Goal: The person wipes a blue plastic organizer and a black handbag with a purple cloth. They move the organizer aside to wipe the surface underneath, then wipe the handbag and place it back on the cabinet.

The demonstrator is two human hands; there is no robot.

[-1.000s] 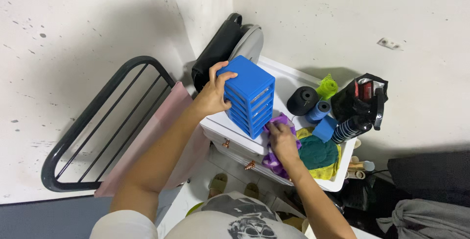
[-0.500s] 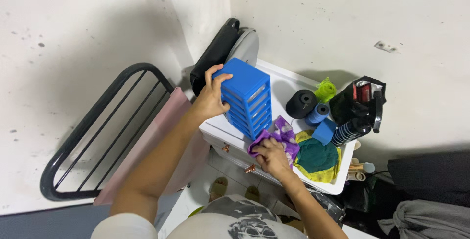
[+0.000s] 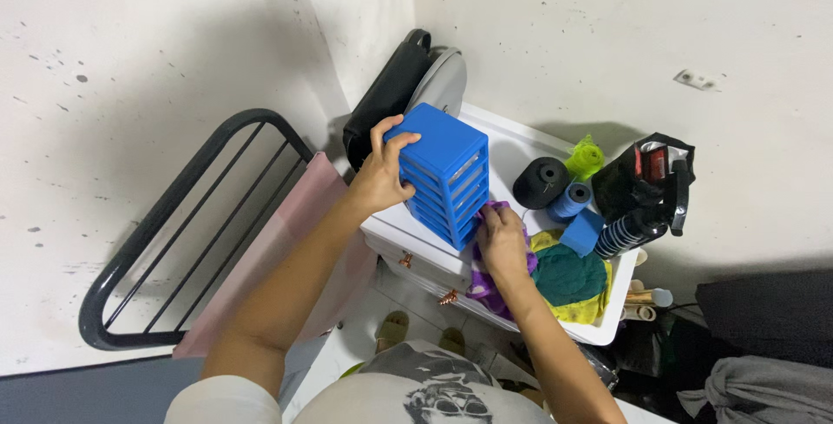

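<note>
- right hand point(image 3: 501, 237) is laid flat on a purple cloth point(image 3: 486, 281), palm down, fingers spread and pressing it onto the top of the white cabinet point(image 3: 599, 330), just at the foot of the blue drawer unit point(image 3: 447, 172); cloth is pinned under the hand rather than pinched, part of it hangs over the front edge.
- left hand point(image 3: 382, 177) is clamped on the back corner of the blue drawer unit, thumb over the top edge, fingers round the far side; unit looks tilted or lifted slightly off the cabinet top, though this cannot be told for sure.
- judged step: the surface under and beside the unit is being wiped; for a clean pass the unit is best kept steady and tipped away from the cloth, drawers kept from sliding out, cloth kept flat under the palm and swept toward the free edge.
- just beside the cloth a teal and yellow cloth pile point(image 3: 568, 278) is lying; behind it a small blue block point(image 3: 581, 231), a blue thread spool point(image 3: 570, 200), a black thread cone point(image 3: 541, 182), a striped spray bottle point(image 3: 632, 230), a black bag point(image 3: 652, 174).
- hidden: underside of the unit, drawer contents, right palm; gold drawer knobs point(image 3: 404, 259) are only partly seen; dark case point(image 3: 386, 98) behind the unit is cut off by it.
</note>
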